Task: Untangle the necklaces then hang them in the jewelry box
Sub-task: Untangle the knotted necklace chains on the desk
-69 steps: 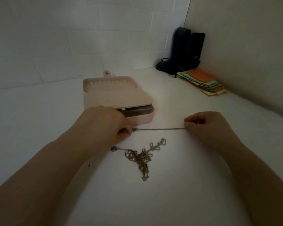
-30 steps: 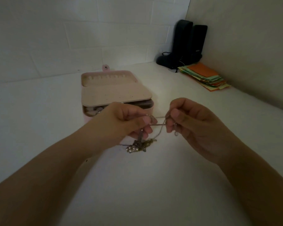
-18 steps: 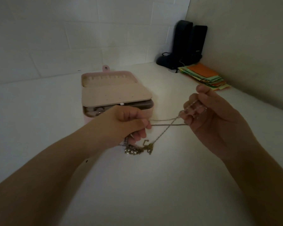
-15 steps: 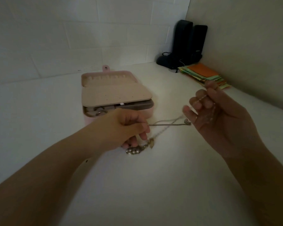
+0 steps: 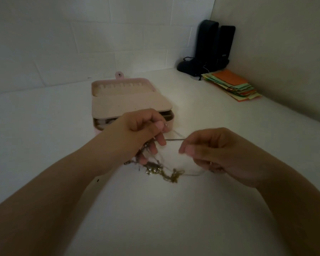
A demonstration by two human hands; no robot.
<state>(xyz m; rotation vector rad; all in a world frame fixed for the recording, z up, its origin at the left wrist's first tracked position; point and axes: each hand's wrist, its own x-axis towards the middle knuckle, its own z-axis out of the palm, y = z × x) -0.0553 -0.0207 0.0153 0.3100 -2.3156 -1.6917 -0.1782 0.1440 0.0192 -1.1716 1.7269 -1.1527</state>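
Observation:
A tangle of gold and silver necklaces hangs between my hands just above the white table. My left hand pinches a thin silver chain at its upper end, with more chain trailing under its fingers. My right hand is closed on the same chain's other part, and a loop runs from under it back to the tangle. The pink jewelry box lies open right behind my left hand, its lid flat with a row of hooks along the far edge.
A stack of coloured paper sheets lies at the back right by the wall. Two black speakers stand in the corner behind it. Walls close the table at the back and on the right.
My right hand has dropped from an open, raised pose near the paper stack down and toward me, closing on the chain. The tangle has spread out to the right below both hands.

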